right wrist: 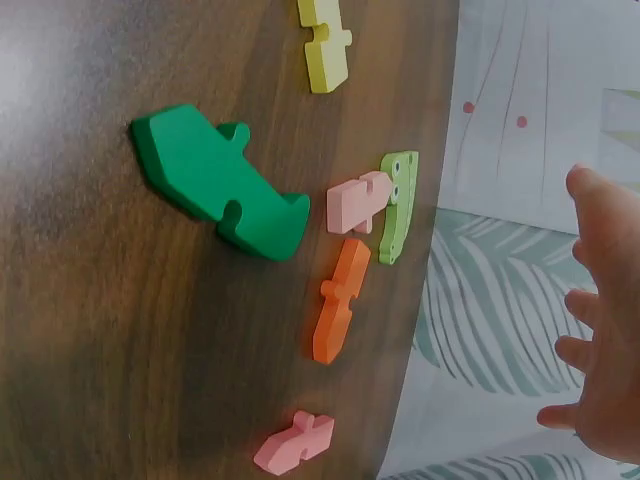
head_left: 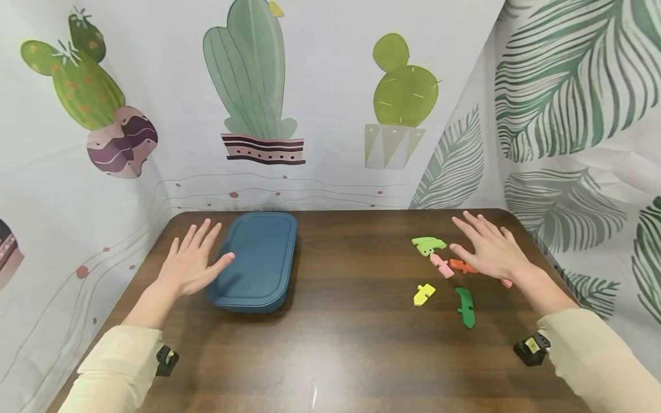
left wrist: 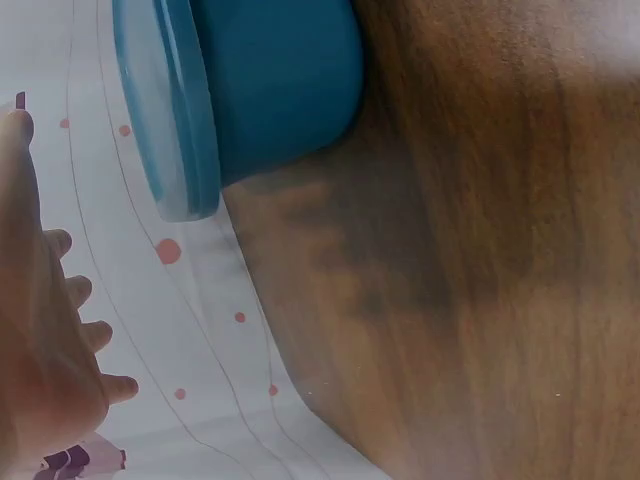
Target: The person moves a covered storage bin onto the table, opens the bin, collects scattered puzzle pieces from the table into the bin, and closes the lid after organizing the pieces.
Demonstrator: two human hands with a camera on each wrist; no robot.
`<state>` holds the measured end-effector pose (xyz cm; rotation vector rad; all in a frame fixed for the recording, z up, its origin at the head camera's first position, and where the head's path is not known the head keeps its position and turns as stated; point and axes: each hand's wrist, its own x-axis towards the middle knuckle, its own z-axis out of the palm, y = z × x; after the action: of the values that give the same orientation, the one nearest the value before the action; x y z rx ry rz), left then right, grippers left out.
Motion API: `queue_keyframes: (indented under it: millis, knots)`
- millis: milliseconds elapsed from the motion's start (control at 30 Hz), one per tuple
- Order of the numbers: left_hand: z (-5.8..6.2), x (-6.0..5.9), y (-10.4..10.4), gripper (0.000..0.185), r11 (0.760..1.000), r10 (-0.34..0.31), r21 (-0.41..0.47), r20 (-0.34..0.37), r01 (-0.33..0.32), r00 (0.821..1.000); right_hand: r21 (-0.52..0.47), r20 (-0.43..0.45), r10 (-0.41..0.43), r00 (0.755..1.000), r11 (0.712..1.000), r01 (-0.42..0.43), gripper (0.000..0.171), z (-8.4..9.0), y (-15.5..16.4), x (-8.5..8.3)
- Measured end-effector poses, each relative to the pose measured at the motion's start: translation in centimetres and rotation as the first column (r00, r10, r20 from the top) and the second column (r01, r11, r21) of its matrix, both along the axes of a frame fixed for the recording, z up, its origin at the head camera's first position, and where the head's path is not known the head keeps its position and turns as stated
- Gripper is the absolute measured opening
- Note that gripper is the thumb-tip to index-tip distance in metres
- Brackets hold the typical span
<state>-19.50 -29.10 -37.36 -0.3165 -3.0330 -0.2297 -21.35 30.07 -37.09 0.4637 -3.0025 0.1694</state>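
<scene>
A dark teal lidded box (head_left: 256,261) (left wrist: 262,88) lies on the brown wooden table (head_left: 341,344). My left hand (head_left: 192,259) (left wrist: 45,330) hovers flat with spread fingers at the box's left edge, its thumb over the lid. To the right lie several puzzle pieces: light green (head_left: 428,245) (right wrist: 398,203), pink (head_left: 441,265) (right wrist: 357,201), orange (head_left: 461,266) (right wrist: 340,298), yellow (head_left: 423,294) (right wrist: 324,42), dark green (head_left: 466,307) (right wrist: 217,180) and another pink (right wrist: 295,442). My right hand (head_left: 486,245) (right wrist: 603,330) hangs open above the orange and pink pieces, holding nothing.
Fabric backdrops with cactus and leaf prints (head_left: 258,92) close in the table at the back and both sides. Small black wrist cameras (head_left: 532,348) sit at both cuffs. Bare tabletop stretches between the box and the pieces and along the front.
</scene>
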Motion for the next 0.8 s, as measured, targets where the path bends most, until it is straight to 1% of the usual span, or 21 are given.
queue_keyframes:
  millis: [267, 400, 667, 800]
  knots:
    - [-0.9, 0.4, -0.9, 0.078, 0.997, 0.016, 0.073, -0.005, -0.015, 1.0, -0.05, -0.03, 0.069, 0.997, 0.996, -0.071, 0.063, -0.5, -0.3, -0.2]
    - [-1.3, 0.6, -1.4, 0.076, 0.994, 0.02, 0.109, -0.028, -0.017, 0.999, -0.093, -0.034, 0.077, 0.996, 0.992, -0.08, 0.061, -0.6, -0.9, -0.2]
    - [-1.9, 0.7, -1.6, 0.072, 0.984, 0.022, 0.177, -0.072, -0.009, 0.997, -0.178, -0.009, 0.072, 0.997, 0.981, -0.072, 0.059, -0.7, -1.9, -0.3]
    - [-2.2, 0.8, -1.8, 0.069, 0.98, 0.026, 0.2, -0.082, -0.009, 0.996, -0.208, -0.002, 0.07, 0.998, 0.976, -0.069, 0.057, -0.8, -2.5, -0.4]
